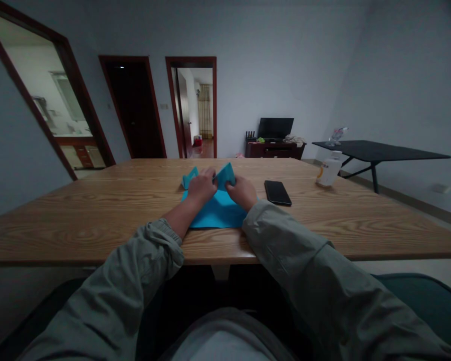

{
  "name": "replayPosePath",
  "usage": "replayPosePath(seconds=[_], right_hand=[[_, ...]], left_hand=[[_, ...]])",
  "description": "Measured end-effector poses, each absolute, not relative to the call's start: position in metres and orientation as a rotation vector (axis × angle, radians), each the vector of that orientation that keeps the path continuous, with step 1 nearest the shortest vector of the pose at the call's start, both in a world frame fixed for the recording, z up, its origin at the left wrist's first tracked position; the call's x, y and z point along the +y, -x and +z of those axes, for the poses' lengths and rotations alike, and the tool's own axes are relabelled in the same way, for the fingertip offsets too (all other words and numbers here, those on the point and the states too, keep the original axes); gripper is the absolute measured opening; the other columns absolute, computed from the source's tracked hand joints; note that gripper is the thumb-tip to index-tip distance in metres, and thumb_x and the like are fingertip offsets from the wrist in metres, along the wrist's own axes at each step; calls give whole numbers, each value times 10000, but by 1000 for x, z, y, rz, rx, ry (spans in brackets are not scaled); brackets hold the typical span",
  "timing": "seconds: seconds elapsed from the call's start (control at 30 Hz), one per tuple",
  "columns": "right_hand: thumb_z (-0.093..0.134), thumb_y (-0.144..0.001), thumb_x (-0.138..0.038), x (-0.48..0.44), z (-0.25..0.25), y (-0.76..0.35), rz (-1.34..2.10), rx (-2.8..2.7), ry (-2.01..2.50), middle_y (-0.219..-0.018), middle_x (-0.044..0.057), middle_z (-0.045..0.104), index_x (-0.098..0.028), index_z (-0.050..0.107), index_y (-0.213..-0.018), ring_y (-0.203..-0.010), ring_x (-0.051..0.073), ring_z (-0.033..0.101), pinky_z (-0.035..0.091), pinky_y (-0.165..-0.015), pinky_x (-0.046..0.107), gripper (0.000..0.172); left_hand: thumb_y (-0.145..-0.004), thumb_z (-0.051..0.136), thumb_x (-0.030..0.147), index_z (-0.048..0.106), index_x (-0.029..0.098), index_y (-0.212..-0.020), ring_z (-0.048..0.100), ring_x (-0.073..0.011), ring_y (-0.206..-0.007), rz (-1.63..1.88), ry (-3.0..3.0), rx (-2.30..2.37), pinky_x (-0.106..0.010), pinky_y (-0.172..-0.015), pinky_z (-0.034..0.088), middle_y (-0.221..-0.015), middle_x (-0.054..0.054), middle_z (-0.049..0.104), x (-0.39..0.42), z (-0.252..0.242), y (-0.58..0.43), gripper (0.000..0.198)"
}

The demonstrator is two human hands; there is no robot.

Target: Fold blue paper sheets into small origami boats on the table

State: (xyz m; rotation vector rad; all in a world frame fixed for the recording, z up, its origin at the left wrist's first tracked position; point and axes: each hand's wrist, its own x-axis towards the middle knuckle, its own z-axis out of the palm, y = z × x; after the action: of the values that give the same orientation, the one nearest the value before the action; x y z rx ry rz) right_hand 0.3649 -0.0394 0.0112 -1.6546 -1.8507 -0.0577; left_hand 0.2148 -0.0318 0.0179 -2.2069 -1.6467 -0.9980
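A blue sheet of paper [218, 213] lies on the wooden table in front of me, beneath my hands. Above it, a folded piece of blue paper [226, 175] stands up between my two hands. My left hand [203, 185] pinches its left side, fingers closed. At its lower right edge, the thumb and fingers of my right hand [242, 191] are closed on the same folded paper. Another folded blue paper piece [190, 178] shows behind my left hand. Whether these pieces join the flat sheet is hidden by my hands.
Right of my hands lies a black phone [277, 193] on the wooden table [97, 220]. A white bottle [328, 170] stands near the table's right edge. Beyond are a black folding table [383, 150] and a cabinet with a monitor [276, 129].
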Motion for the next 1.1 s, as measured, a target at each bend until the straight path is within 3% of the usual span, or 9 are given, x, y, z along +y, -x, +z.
replayPosePath(seconds=[0.27, 0.43, 0.57, 0.73, 0.83, 0.93, 1.03, 1.1], right_hand=[[504, -857, -375, -21, 2, -385, -77, -1808, 1694, -866, 112, 692, -192, 643, -878, -780, 231, 610, 354, -619, 290, 231], [567, -798, -309, -9, -6, -399, -36, -1806, 1620, -782, 62, 650, -194, 600, -822, -717, 188, 551, 327, -599, 271, 123], [581, -780, -250, -5, -11, -405, 37, -1814, 1476, -844, 46, 646, -192, 591, -955, -732, 175, 555, 362, -630, 263, 185], [579, -779, -207, -1, -15, -410, 115, -1848, 1389, -919, 43, 653, -201, 552, -1195, -769, 173, 587, 417, -703, 270, 417], [574, -785, -199, 5, -20, -416, 103, -1870, 1390, -955, 51, 663, -203, 570, -1217, -808, 176, 604, 440, -749, 274, 432], [582, -773, -167, 12, -26, -423, 105, -1996, 1437, -1018, 69, 677, -206, 595, -1230, -866, 186, 620, 456, -784, 273, 459], [613, -750, -144, 16, -32, -426, 139, -2233, 1510, -1085, 86, 690, -213, 655, -1191, -944, 213, 632, 463, -826, 281, 448], [636, -773, -212, 15, -33, -426, 147, -2332, 1536, -1098, 96, 701, -218, 693, -1157, -965, 240, 642, 466, -841, 300, 389]], left_hand=[[-736, 581, 114, 533, 210, -852, 617, -211, -847, -1458, 2210, -1735, -315, -733, 488, -872, -42, 645, -1, 8, -189, 159], [-728, 558, 120, 491, 197, -886, 613, -134, -694, -2202, 2368, -1786, -276, -571, 556, -981, -33, 620, 16, 2, -176, 189], [-745, 592, 158, 497, 198, -944, 621, -125, -706, -2410, 2469, -1810, -316, -589, 594, -1043, -45, 596, 17, 3, -169, 224], [-731, 584, 121, 542, 175, -1036, 630, -137, -740, -2101, 2745, -1819, -295, -596, 583, -1103, -86, 594, 18, -1, -159, 313], [-717, 537, 84, 567, 178, -1123, 645, -135, -707, -1694, 2856, -1838, -303, -642, 569, -1182, -100, 596, 20, -6, -150, 417], [-678, 534, 52, 654, 196, -1095, 656, -185, -853, -1088, 2872, -1731, -326, -814, 532, -1174, -87, 637, 22, -13, -142, 457], [-667, 587, 100, 721, 216, -1042, 618, -227, -1028, -679, 2867, -1602, -312, -931, 466, -1158, -77, 667, 24, -20, -141, 415], [-678, 634, 189, 748, 220, -992, 633, -230, -994, -598, 2859, -1632, -290, -901, 469, -1109, -75, 692, 24, -24, -142, 335]])
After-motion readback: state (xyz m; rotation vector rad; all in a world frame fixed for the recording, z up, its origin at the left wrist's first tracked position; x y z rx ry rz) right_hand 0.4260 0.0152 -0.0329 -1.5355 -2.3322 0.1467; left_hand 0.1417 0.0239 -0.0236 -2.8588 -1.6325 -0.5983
